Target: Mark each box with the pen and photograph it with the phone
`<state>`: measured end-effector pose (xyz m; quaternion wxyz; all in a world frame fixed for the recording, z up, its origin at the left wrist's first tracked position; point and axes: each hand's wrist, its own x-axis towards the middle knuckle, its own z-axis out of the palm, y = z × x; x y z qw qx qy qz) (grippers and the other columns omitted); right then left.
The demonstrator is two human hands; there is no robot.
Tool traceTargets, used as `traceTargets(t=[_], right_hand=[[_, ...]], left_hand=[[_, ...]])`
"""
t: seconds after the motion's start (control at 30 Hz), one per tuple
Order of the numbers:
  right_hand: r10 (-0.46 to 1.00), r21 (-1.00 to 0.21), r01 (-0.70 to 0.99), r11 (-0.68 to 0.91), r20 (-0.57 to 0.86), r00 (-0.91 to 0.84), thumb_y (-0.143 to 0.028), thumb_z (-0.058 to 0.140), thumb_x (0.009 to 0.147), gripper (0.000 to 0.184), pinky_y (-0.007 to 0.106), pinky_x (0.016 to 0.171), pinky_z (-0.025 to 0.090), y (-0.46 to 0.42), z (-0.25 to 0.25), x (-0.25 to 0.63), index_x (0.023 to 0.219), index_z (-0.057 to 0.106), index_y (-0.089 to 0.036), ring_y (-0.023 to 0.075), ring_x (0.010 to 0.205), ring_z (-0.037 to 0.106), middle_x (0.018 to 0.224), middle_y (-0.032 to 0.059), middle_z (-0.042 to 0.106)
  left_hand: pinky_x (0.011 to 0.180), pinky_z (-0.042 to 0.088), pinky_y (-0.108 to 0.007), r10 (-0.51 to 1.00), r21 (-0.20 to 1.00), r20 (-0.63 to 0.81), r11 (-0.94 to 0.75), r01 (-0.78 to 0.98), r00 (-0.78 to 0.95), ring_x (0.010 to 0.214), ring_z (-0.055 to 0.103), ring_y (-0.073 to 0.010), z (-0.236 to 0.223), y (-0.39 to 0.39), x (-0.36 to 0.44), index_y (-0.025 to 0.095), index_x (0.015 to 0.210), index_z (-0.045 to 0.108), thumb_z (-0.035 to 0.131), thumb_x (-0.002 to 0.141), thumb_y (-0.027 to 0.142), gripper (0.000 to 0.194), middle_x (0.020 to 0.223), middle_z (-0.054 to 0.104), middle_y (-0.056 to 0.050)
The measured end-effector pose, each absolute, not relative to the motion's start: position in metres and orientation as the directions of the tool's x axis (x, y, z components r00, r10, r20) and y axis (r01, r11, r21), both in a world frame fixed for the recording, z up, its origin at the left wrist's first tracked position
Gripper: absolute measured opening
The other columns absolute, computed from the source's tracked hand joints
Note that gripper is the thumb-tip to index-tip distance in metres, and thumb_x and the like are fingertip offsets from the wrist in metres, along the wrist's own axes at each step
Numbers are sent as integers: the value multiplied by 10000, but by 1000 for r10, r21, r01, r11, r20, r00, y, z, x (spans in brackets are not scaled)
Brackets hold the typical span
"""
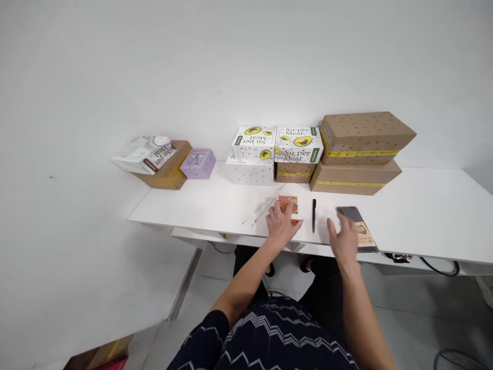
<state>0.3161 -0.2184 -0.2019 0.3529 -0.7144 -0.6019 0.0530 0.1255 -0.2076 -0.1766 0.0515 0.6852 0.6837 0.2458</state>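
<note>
A small orange-and-white box [291, 201] with a printed picture on top lies near the table's front edge. My left hand [281, 223] grips it from above, thumb at its near right side and fingers over its left part. A black pen [314, 216] lies to the right of this box, pointing away from me. Beyond the pen, my right hand [344, 240] is open, thumb and fingers apart, slightly blurred. It hovers by the left side of a dark phone [349, 211] with a tan printed picture on its back, hiding part of it.
White avocado-print boxes [254, 145] are stacked by the wall on the white table [427, 210]. Two brown cartons [358, 141] with yellow tape stand to their right. At the left are a purple box [198, 163] and a white box [144, 154] on a brown carton [169, 174].
</note>
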Motion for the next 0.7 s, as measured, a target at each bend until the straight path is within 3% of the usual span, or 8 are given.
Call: traceTargets(t=[0.1,0.2,0.3,0.4,0.5,0.6,0.7], right_hand=[[976,-744,650,154,219,19,-517,441,902,462,349,707,464,-230,-197,275,1142,656,-185,195,659,576,928,112,680],[971,-803,547,236,212,-108,-479,488,896,357,323,690,445,-234,-200,243,1056,694,-235,180,621,565,858,71,680],[963,-797,542,267,202,-178,-444,471,913,328,317,696,434,-228,-211,227,1025,696,-234,194,672,587,841,69,677],[954,-708,642,294,177,-241,-407,393,943,360,308,682,427,-221,-223,221,1000,689,-211,198,698,598,832,78,671],[952,-657,690,304,202,-228,-401,350,960,388,296,667,424,-220,-230,219,989,683,-205,194,706,601,822,80,660],[947,-656,684,320,229,-224,-402,347,966,392,290,654,421,-223,-231,220,981,682,-200,186,681,591,798,76,644],[941,-661,670,337,259,-218,-385,367,966,374,284,642,419,-225,-231,221,958,688,-192,178,658,582,764,69,630]], left_hand=[[881,479,-502,971,453,222,-28,891,-82,1128,469,-362,-175,-202,111,238,1287,508,711,736,407,611,1328,373,-177],[936,459,-508,978,544,189,-29,839,-89,1138,494,-353,-174,-200,82,243,1340,479,721,714,310,674,1266,426,-161],[912,486,-496,988,625,132,-21,780,-79,1043,567,-323,-165,-200,49,243,1317,525,713,683,210,662,1153,504,-126],[813,545,-407,993,725,114,-55,687,-41,833,622,-213,-138,-196,26,237,1286,555,705,683,197,623,1108,544,-87],[820,547,-363,968,778,247,-222,588,38,973,593,-217,-93,-181,20,251,1285,545,713,689,230,620,1165,560,-76],[878,524,-393,897,719,429,-408,563,103,1188,470,-256,-46,-140,30,261,1319,493,703,700,216,656,1267,495,-82],[995,455,-447,830,676,541,-526,517,137,1213,436,-247,-15,-75,51,274,1327,467,693,733,207,639,1270,443,-69]])
